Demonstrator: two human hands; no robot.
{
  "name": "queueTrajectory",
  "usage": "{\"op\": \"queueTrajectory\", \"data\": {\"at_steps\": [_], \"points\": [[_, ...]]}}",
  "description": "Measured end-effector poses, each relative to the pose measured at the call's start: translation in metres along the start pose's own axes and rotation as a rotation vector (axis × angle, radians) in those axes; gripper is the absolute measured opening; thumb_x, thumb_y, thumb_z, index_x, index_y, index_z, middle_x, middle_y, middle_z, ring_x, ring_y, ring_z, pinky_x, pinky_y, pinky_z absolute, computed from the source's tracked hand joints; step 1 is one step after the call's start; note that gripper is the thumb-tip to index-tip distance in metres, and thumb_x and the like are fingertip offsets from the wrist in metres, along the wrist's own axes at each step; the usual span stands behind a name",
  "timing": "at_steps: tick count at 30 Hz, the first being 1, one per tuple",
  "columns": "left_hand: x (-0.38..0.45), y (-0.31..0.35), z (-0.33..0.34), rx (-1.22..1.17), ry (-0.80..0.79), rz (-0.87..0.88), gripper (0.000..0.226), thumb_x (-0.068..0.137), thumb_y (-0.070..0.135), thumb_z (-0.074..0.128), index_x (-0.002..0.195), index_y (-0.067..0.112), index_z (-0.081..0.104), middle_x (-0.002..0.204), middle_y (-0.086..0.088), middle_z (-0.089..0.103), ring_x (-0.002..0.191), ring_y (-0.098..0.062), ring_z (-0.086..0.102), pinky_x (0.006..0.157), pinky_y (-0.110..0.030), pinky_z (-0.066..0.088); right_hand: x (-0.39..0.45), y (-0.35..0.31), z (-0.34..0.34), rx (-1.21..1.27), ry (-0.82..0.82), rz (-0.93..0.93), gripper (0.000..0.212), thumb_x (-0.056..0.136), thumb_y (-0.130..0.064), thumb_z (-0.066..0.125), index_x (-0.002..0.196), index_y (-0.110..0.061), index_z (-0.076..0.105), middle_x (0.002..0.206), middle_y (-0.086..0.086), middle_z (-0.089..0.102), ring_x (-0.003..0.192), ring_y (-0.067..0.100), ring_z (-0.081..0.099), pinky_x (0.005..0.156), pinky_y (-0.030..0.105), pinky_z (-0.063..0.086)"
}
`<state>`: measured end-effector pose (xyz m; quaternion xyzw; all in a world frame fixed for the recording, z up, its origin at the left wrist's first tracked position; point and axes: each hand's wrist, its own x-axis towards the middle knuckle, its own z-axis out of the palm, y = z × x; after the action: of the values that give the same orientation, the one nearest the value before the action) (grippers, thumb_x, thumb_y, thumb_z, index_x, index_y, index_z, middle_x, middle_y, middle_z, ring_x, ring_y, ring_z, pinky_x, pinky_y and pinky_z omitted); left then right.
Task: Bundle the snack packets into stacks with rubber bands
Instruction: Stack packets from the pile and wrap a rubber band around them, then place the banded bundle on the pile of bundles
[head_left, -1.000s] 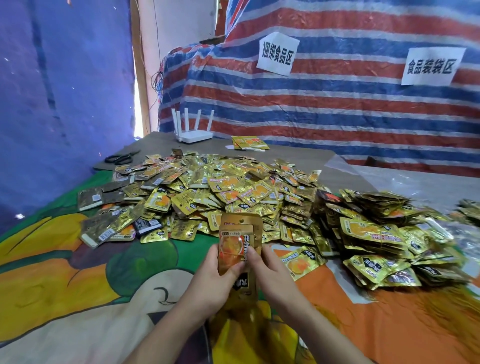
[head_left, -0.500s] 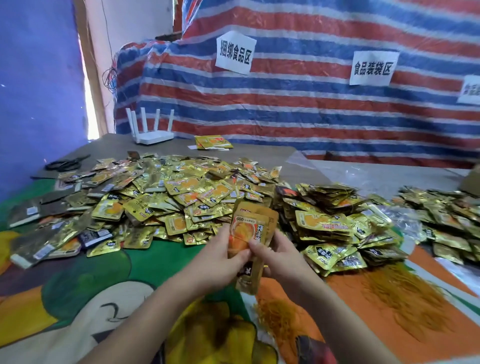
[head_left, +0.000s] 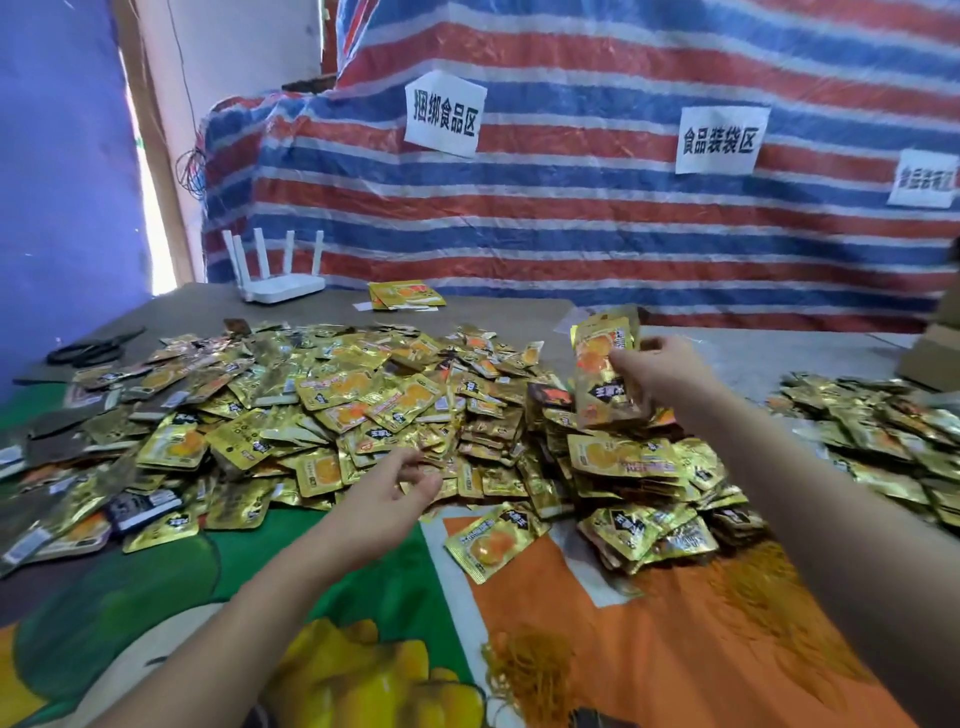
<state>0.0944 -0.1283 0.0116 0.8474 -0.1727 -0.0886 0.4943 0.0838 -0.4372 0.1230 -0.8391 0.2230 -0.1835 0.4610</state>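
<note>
My right hand (head_left: 657, 371) grips a stack of gold snack packets (head_left: 602, 364) and holds it upright over the heap of bundled packets (head_left: 639, 467) on the right. My left hand (head_left: 387, 491) hovers with loosely curled fingers at the near edge of the big pile of loose gold packets (head_left: 291, 410), holding nothing. A single packet (head_left: 491, 540) lies alone on the orange cloth. Yellow rubber bands (head_left: 530, 675) lie in a tangle near the front, with more rubber bands (head_left: 769, 592) spread to the right.
A white router (head_left: 280, 283) and a small packet stack (head_left: 405, 293) sit at the table's far edge. Black scissors (head_left: 93, 351) lie far left. Another packet heap (head_left: 883, 431) and a cardboard box (head_left: 935, 353) are at the right. A striped tarp hangs behind.
My right hand has carried the packet stack away to the right and up, over the bundled heap. My left hand has let go of it and moved toward the loose pile.
</note>
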Motion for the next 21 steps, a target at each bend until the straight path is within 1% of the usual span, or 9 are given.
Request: {"op": "queueTrajectory", "data": {"at_steps": [1, 2, 4, 7, 11, 16, 17, 19, 21], "points": [[-0.001, -0.007, -0.003, 0.011, 0.004, -0.021, 0.05, 0.097, 0.049, 0.051, 0.141, 0.028, 0.04, 0.114, 0.015, 0.053, 0.098, -0.005, 0.062, 0.071, -0.022, 0.049, 0.014, -0.004, 0.002, -0.094, -0.003, -0.028, 0.022, 0.093, -0.03, 0.069, 0.097, -0.01, 0.06, 0.084, 0.007, 0.067, 0.073, 0.02, 0.066, 0.065, 0.036, 0.058], [-0.002, -0.014, -0.006, 0.018, 0.007, -0.036, 0.047, 0.097, 0.048, 0.051, 0.139, 0.029, 0.043, 0.115, 0.013, 0.054, 0.1, -0.008, 0.063, 0.07, -0.021, 0.049, 0.027, -0.008, 0.006, -0.195, -0.012, -0.055, 0.021, 0.092, -0.029, 0.07, 0.095, -0.012, 0.059, 0.086, 0.007, 0.066, 0.076, 0.02, 0.067, 0.063, 0.035, 0.057], [-0.003, -0.025, -0.011, 0.036, 0.011, -0.051, 0.038, 0.098, 0.045, 0.052, 0.132, 0.032, 0.046, 0.116, 0.014, 0.056, 0.097, -0.01, 0.065, 0.07, -0.021, 0.051, 0.05, -0.015, 0.017, -0.411, -0.036, -0.098, 0.021, 0.089, -0.029, 0.072, 0.092, -0.014, 0.057, 0.086, 0.005, 0.064, 0.073, 0.015, 0.064, 0.05, 0.027, 0.048], [-0.004, -0.036, -0.018, 0.049, 0.011, -0.063, 0.028, 0.098, 0.04, 0.054, 0.125, 0.035, 0.049, 0.114, 0.015, 0.057, 0.094, -0.007, 0.066, 0.076, -0.022, 0.054, 0.077, -0.023, 0.032, -0.615, -0.109, -0.121, 0.025, 0.086, -0.029, 0.074, 0.08, -0.017, 0.054, 0.083, 0.005, 0.063, 0.067, 0.013, 0.06, 0.045, 0.023, 0.041], [-0.003, -0.049, -0.026, 0.063, 0.008, -0.083, 0.02, 0.098, 0.038, 0.055, 0.117, 0.036, 0.053, 0.111, 0.012, 0.061, 0.093, -0.007, 0.067, 0.08, -0.024, 0.054, 0.099, -0.019, 0.043, -0.655, -0.205, -0.069, 0.025, 0.087, -0.032, 0.074, 0.085, -0.012, 0.059, 0.085, 0.008, 0.065, 0.069, 0.017, 0.062, 0.049, 0.024, 0.042], [-0.004, -0.053, -0.029, 0.045, -0.014, -0.08, 0.015, 0.098, 0.037, 0.054, 0.112, 0.041, 0.051, 0.108, 0.011, 0.062, 0.09, -0.004, 0.067, 0.071, -0.013, 0.051, 0.109, -0.006, 0.052, -0.747, -0.243, -0.089, 0.021, 0.087, -0.025, 0.073, 0.097, -0.01, 0.063, 0.092, 0.01, 0.066, 0.082, 0.021, 0.065, 0.067, 0.03, 0.054], [-0.003, -0.053, -0.029, 0.047, -0.016, -0.08, 0.016, 0.098, 0.037, 0.054, 0.113, 0.04, 0.05, 0.109, 0.011, 0.062, 0.089, -0.004, 0.067, 0.071, -0.013, 0.051, 0.11, -0.006, 0.052, -0.764, -0.234, -0.1, 0.021, 0.088, -0.026, 0.073, 0.096, -0.01, 0.063, 0.091, 0.009, 0.066, 0.081, 0.02, 0.065, 0.066, 0.03, 0.054], [-0.002, -0.053, -0.028, 0.044, -0.021, -0.08, 0.017, 0.098, 0.036, 0.054, 0.115, 0.038, 0.051, 0.109, 0.011, 0.062, 0.089, -0.004, 0.068, 0.075, -0.016, 0.053, 0.109, -0.009, 0.053, -0.801, -0.205, -0.155, 0.022, 0.089, -0.031, 0.071, 0.088, -0.011, 0.062, 0.084, 0.007, 0.065, 0.074, 0.017, 0.063, 0.056, 0.027, 0.048], [-0.001, -0.052, -0.026, 0.037, -0.025, -0.074, 0.014, 0.099, 0.034, 0.054, 0.112, 0.038, 0.052, 0.109, 0.01, 0.062, 0.088, -0.005, 0.068, 0.077, -0.019, 0.054, 0.106, -0.015, 0.054, -0.818, -0.188, -0.27, 0.021, 0.089, -0.03, 0.071, 0.087, -0.015, 0.056, 0.081, 0.002, 0.063, 0.069, 0.013, 0.062, 0.049, 0.024, 0.044]]}}
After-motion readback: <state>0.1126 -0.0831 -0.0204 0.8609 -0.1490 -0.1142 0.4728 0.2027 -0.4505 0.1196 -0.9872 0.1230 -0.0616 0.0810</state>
